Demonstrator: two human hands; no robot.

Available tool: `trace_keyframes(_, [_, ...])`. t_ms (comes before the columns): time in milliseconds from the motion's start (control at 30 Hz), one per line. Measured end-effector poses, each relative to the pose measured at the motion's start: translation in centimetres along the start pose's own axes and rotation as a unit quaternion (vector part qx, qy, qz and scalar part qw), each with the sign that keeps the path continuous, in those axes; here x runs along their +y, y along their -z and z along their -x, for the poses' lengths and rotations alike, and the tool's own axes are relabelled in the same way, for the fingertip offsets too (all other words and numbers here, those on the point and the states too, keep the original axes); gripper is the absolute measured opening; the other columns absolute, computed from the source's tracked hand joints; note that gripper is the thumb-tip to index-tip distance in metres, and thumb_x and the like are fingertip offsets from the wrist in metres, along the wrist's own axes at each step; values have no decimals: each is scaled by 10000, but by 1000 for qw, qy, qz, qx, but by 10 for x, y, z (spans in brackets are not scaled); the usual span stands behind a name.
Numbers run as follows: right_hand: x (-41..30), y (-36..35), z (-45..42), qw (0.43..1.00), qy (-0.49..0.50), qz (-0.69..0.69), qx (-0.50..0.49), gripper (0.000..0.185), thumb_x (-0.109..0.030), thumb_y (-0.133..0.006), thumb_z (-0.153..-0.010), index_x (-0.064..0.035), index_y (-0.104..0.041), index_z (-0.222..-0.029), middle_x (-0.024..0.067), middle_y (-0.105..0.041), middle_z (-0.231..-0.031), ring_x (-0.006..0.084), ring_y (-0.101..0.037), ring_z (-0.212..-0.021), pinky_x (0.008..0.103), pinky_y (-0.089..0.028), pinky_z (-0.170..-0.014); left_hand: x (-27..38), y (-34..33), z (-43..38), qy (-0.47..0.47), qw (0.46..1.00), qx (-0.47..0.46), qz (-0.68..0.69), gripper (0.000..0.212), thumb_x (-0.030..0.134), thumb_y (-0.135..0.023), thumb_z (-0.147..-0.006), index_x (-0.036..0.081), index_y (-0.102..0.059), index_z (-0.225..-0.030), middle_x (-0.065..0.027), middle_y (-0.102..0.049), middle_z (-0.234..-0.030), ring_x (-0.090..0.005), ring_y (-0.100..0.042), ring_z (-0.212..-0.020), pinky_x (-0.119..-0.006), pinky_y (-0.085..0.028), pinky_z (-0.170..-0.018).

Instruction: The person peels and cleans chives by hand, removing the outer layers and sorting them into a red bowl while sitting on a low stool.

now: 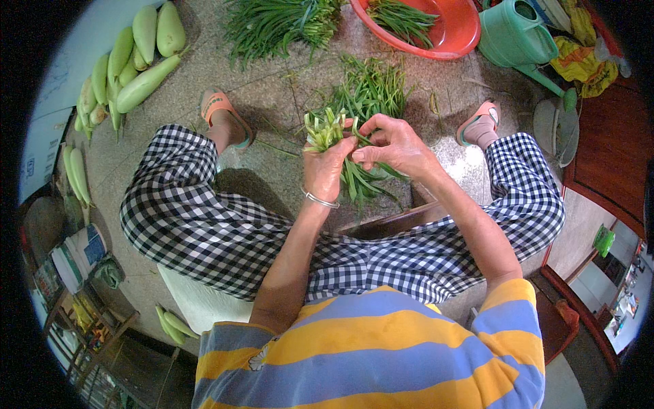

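My left hand (pixel 327 163), with a metal bangle at its wrist, grips a bunch of green leafy stalks (pixel 327 130) that look like garlic chives. Their pale cut ends point up past the thumb, and the leaves hang below the palm. Close against it, my right hand (pixel 396 145) has its thumb and fingers bent around a green stalk (pixel 360 134) at the bunch's side. Part of that stalk is hidden by the fingers. Just beyond both hands, a loose heap of the same greens (pixel 375 89) lies on the stone floor.
A larger pile of greens (pixel 286 23) lies farther off, left of a red plastic basin (pixel 460 30) with more greens inside. A green watering can (pixel 516 36) stands at the right. Several pale green gourds (pixel 145 84) lie at the left. My sandalled feet flank the heap.
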State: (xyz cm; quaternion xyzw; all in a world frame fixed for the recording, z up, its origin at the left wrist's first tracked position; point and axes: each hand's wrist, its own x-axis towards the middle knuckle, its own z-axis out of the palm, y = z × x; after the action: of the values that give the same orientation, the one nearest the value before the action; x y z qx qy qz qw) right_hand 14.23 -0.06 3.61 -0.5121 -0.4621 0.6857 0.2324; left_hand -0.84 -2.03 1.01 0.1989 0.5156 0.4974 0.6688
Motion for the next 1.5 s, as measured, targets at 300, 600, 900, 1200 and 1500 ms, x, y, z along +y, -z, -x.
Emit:
trace_keyframes(300, [1, 12, -5, 998, 4, 58, -14, 102, -117, -624, -804, -26, -645, -845, 3, -586, -621, 49, -507, -548, 200, -360, -470, -2, 8, -5, 48, 997, -57, -9, 376, -27, -589, -732, -39, -583, -1108, -33, -585, -741, -122, -522, -579, -238, -429, -563])
trace_keyframes(600, [-4, 12, -6, 999, -6, 23, 25, 128, -91, -609, -790, -6, -612, -694, 13, -573, -579, 66, -536, -520, 223, -402, -475, -3, 5, -5, 20, 998, -44, -37, 244, -10, -616, -744, -52, -619, -984, -40, -602, -729, -132, -545, -575, -250, -434, -548])
trace_keyframes(900, [-1, 15, -6, 998, 24, 52, 8, 160, -99, -591, -807, -7, -598, -677, -3, -553, -567, 59, -517, -499, 221, -390, -455, -3, 1, -4, 26, 999, -23, -25, 235, -4, -624, -752, -54, -625, -982, -54, -622, -752, -136, -567, -576, -256, -457, -544])
trace_keyframes(1200, [-3, 29, -5, 998, -4, 48, -35, 155, -108, -597, -782, -14, -600, -659, -2, -561, -574, 59, -497, -491, 214, -368, -446, 2, 1, -6, -6, 989, -92, -115, 165, 3, -597, -784, -45, -642, -935, -57, -647, -746, -115, -608, -598, -220, -477, -529])
trace_keyframes(1500, [3, 22, -4, 999, 4, 7, -53, 173, -139, -598, -832, -22, -600, -705, -29, -531, -580, 38, -465, -503, 202, -351, -464, 3, 4, -4, -42, 980, -108, -160, 167, 21, -523, -821, -55, -648, -901, -77, -644, -683, -140, -623, -552, -227, -463, -481])
